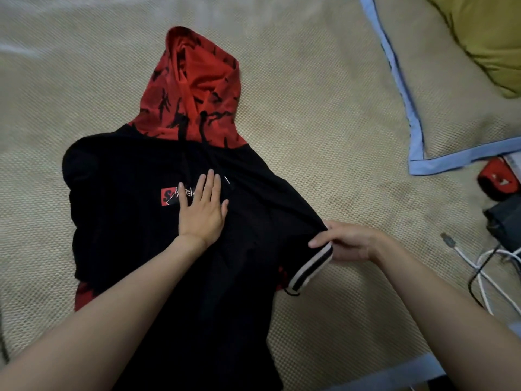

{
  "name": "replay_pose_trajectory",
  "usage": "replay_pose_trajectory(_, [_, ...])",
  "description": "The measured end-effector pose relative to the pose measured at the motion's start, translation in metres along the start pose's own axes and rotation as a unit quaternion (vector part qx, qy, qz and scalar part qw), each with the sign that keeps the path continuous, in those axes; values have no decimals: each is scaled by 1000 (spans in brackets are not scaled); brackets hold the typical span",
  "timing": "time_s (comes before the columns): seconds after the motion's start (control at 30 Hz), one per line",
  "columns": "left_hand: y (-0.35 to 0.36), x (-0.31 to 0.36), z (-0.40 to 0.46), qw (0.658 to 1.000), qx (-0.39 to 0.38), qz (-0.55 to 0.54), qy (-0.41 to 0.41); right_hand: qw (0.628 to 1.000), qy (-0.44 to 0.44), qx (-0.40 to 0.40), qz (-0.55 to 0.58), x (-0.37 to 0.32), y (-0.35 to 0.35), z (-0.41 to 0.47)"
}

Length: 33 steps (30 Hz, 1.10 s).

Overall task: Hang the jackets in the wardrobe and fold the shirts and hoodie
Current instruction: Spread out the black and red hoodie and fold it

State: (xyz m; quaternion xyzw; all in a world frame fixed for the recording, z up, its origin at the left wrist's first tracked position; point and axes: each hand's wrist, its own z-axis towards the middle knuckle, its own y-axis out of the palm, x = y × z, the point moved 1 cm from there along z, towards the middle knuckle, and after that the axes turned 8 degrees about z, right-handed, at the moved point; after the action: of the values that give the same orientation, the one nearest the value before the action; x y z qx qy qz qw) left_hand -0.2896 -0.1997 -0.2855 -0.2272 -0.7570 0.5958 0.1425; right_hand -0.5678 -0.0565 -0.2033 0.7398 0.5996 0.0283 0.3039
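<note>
So the whole thing's laid out on a woven beige bed mat [324, 114], and the black hoodie [135, 227] is spread front-up right in the middle of it. Its red patterned hood [194, 88] points to the far side of the hoodie, lying flat on the mat. Left hand [201, 213] is pressed flat on the hoodie's chest, fingers straight and close together, partly covering the red and white logo [172, 196]. Right hand [346, 242] is at the hoodie's right edge, fingers curled and pinching the sleeve by its striped cuff [310, 268]. Off to the right of the hoodie there's a blue-trimmed pillow [456, 119], something yellow-green [490, 38] beyond it, and white cables [485, 266] near the mat's edge.
</note>
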Motion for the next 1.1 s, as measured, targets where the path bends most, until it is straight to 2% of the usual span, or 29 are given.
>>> replay_pose_trajectory(0.17, [6, -1, -3, 1000, -1, 13, -6, 974, -139, 90, 152, 16, -3, -9])
replay_pose_trajectory(0.23, [8, 1, -4, 1000, 1, 12, -6, 963, -168, 83, 193, 22, 2, -14])
replay_pose_trajectory(0.3, [10, 1, -4, 1000, 2, 10, -9, 968, -156, 41, 195, 30, 14, -15])
replay_pose_trajectory(0.4, [11, 2, -4, 1000, 2, 15, -14, 992, -103, -14, 76, 42, 35, -8])
replay_pose_trajectory(0.47, [11, 4, -4, 1000, -4, 21, -11, 999, -47, -9, -16, 44, 44, -7])
replay_pose_trajectory(0.57, [11, 3, -5, 999, -11, 29, -4, 995, 37, -1, -89, 43, 37, -17])
replay_pose_trajectory(0.63, [10, 2, -5, 999, -16, 32, -3, 985, 118, 32, -121, 37, 24, -31])
replay_pose_trajectory(0.73, [10, 1, -5, 999, -17, 28, 0, 945, 233, 122, -194, 26, 1, -57])
replay_pose_trajectory(0.8, [12, 0, -6, 1000, -15, 24, 1, 920, 267, 163, -235, 22, -13, -72])
replay_pose_trajectory(0.9, [13, 0, -6, 1000, -14, 23, 0, 922, 284, 154, -215, 16, -30, -92])
replay_pose_trajectory(1.0, [14, 0, -5, 1000, -17, 26, -1, 950, 234, 129, -163, 12, -41, -111])
replay_pose_trajectory(1.1, [13, 1, -6, 1000, -16, 25, -2, 978, 66, 198, 12, 20, -58, -124])
